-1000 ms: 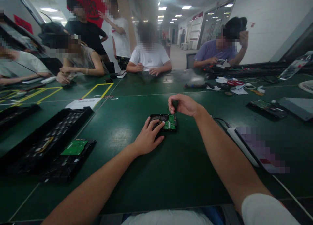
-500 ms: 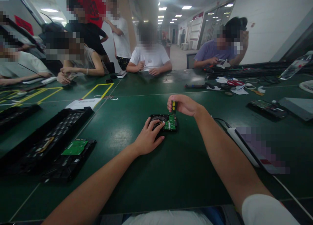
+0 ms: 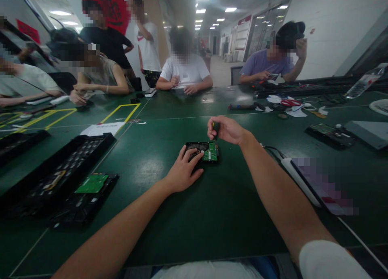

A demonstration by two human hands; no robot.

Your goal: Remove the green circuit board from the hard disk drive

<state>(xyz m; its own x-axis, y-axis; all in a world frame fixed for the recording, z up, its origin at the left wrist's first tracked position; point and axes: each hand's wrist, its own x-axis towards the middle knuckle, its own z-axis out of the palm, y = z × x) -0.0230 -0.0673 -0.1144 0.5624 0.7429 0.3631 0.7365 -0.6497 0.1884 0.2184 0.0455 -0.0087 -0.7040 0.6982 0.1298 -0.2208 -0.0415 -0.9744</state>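
Observation:
A black hard drive (image 3: 215, 159) with a green circuit board (image 3: 209, 154) lies on the table ahead of me. My left hand (image 3: 184, 170) rests over its left side, fingers spread and fingertips touching the drive. Above the drive's far right corner, my right hand (image 3: 226, 129) is closed around the handle of a black and yellow screwdriver (image 3: 215, 131), which stands upright. The screwdriver's tip is too small to make out against the board.
On the left lie another drive with a green board (image 3: 91, 183) and a long black tray (image 3: 57, 170). To the right are a tablet-like device (image 3: 321, 186), one more drive (image 3: 330, 134) and a water bottle (image 3: 365, 83). Several people sit or stand across the green table (image 3: 145, 165).
The screwdriver handle has turned in my right hand: its yellow patches faced me before and now mostly dark shows. The fingers shifted slightly. My left hand and the drive stay put.

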